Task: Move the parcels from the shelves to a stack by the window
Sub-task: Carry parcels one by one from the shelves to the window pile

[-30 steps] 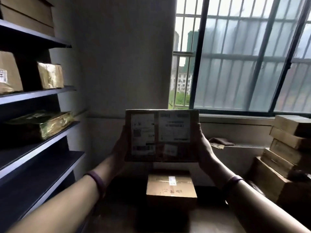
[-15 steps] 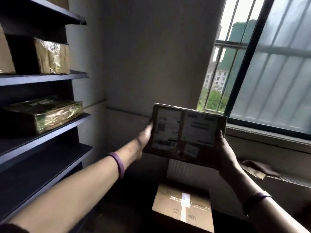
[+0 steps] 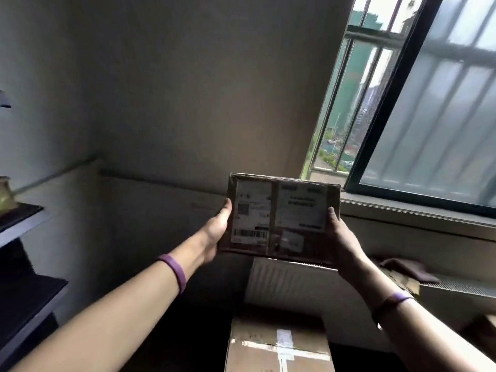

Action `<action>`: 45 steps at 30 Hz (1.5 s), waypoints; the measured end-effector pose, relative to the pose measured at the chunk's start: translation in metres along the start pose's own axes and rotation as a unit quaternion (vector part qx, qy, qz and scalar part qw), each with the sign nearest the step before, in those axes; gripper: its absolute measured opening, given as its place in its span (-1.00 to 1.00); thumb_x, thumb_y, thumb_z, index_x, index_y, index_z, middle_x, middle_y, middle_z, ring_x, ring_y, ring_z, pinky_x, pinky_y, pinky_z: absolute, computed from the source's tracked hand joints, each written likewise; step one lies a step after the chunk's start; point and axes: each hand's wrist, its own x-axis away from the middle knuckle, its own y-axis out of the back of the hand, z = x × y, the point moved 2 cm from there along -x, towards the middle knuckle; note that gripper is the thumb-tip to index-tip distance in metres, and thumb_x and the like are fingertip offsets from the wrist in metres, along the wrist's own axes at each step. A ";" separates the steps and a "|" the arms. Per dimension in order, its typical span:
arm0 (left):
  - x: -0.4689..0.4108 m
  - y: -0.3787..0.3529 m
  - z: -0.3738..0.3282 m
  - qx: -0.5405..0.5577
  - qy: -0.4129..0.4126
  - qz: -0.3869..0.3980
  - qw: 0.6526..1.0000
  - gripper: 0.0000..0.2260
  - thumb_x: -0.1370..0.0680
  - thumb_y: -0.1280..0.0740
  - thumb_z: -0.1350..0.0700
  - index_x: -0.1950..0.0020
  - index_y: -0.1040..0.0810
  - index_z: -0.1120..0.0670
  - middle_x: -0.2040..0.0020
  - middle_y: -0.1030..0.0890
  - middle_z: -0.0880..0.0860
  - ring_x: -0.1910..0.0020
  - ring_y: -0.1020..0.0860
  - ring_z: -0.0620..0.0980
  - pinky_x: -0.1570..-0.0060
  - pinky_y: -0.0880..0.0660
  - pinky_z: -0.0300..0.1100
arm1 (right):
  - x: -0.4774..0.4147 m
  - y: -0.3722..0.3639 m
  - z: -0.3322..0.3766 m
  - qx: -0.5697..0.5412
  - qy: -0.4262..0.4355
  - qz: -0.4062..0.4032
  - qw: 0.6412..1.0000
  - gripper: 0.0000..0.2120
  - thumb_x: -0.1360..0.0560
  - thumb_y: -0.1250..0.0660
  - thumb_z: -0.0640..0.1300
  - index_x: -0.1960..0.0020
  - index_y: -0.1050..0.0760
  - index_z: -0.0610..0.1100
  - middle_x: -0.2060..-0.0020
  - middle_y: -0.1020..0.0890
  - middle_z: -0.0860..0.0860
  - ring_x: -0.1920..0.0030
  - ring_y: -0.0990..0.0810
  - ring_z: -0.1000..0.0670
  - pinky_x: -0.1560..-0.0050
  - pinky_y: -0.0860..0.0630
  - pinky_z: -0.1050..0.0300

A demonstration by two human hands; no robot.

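Note:
A flat brown parcel (image 3: 279, 218) with white shipping labels is held up in front of me, its labelled face toward the camera. My left hand (image 3: 217, 232) grips its left edge and my right hand (image 3: 339, 237) grips its right edge. Directly below, on the floor, sits a taped cardboard box (image 3: 279, 347). The window (image 3: 418, 103) is at the upper right, just beyond the parcel. At the far left edge, dark shelves (image 3: 18, 221) show, with a corner of a gold-wrapped parcel (image 3: 5, 194) on one.
A white radiator (image 3: 295, 280) stands under the window sill (image 3: 418, 213), with a dark cloth (image 3: 402, 269) lying on its top at the right. A plain wall fills the middle. Another box corner (image 3: 489, 322) peeks in at the lower right.
The view has swung right and closer to the wall; the shelves have slid almost out of frame on the left. The parcel stays held in both hands, now nearer the window.

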 end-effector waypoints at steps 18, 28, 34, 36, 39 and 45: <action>-0.214 0.032 0.041 -0.128 0.102 -0.058 0.985 -0.51 -0.51 -0.14 -0.41 -0.09 -0.67 -0.14 -0.16 -0.67 -0.08 -0.33 -0.44 -0.01 -0.50 -0.07 0.06 | -0.171 0.004 -0.105 0.019 -0.190 0.011 0.981 -0.82 -0.60 -0.32 0.05 -0.05 -0.58 -0.04 0.31 -0.73 0.14 0.39 -0.68 0.14 0.53 -0.50 0.25; -0.277 -0.003 0.089 -0.100 0.154 -0.138 0.973 -0.58 -0.53 -0.18 -0.36 0.10 -0.73 -0.16 0.09 -0.73 -0.13 -0.10 -0.53 -0.11 -0.25 -0.13 -0.03 | -0.251 0.036 -0.172 0.007 -0.233 0.099 0.967 -0.81 -0.60 -0.29 0.03 -0.09 -0.59 -0.05 0.25 -0.74 0.12 0.36 -0.69 0.14 0.51 -0.49 0.28; -0.302 -0.003 0.132 -0.094 0.200 -0.145 0.964 -0.59 -0.54 -0.16 -0.32 -0.02 -0.71 -0.13 0.04 -0.73 -0.11 -0.20 -0.54 -0.03 -0.41 -0.15 0.07 | -0.266 0.045 -0.220 -0.002 -0.279 0.118 0.953 -0.77 -0.59 -0.33 0.00 -0.17 -0.59 -0.08 0.05 -0.76 0.01 0.17 -0.73 0.05 0.40 -0.55 0.22; -0.311 0.001 0.150 -0.097 0.218 -0.140 0.961 -0.60 -0.55 -0.16 -0.31 -0.05 -0.69 -0.13 0.02 -0.72 -0.12 -0.21 -0.54 -0.03 -0.47 -0.12 0.10 | -0.269 0.047 -0.243 0.000 -0.289 0.106 0.951 -0.78 -0.58 -0.35 -0.05 -0.17 -0.58 -0.13 0.05 -0.76 -0.03 0.12 -0.74 0.01 0.31 -0.60 0.19; -0.324 0.008 0.183 -0.096 0.238 -0.117 0.959 -0.59 -0.55 -0.19 -0.32 -0.15 -0.65 -0.12 -0.04 -0.71 -0.12 -0.22 -0.56 -0.03 -0.49 -0.11 0.14 | -0.268 0.048 -0.287 -0.014 -0.319 0.085 0.944 -0.69 -0.57 -0.38 -0.13 -0.26 -0.52 -0.22 -0.04 -0.73 -0.13 -0.04 -0.72 -0.13 -0.07 -0.64 -0.05; -0.351 0.021 0.258 -0.087 0.267 -0.090 0.955 -0.40 -0.44 -0.16 -0.46 -0.36 -0.48 -0.17 -0.19 -0.65 -0.12 -0.29 -0.53 0.01 -0.49 -0.13 0.18 | -0.258 0.045 -0.367 -0.026 -0.342 0.059 0.937 -0.67 -0.59 -0.35 -0.11 -0.34 -0.49 -0.09 -0.03 -0.74 -0.05 -0.01 -0.73 -0.06 0.06 -0.65 0.04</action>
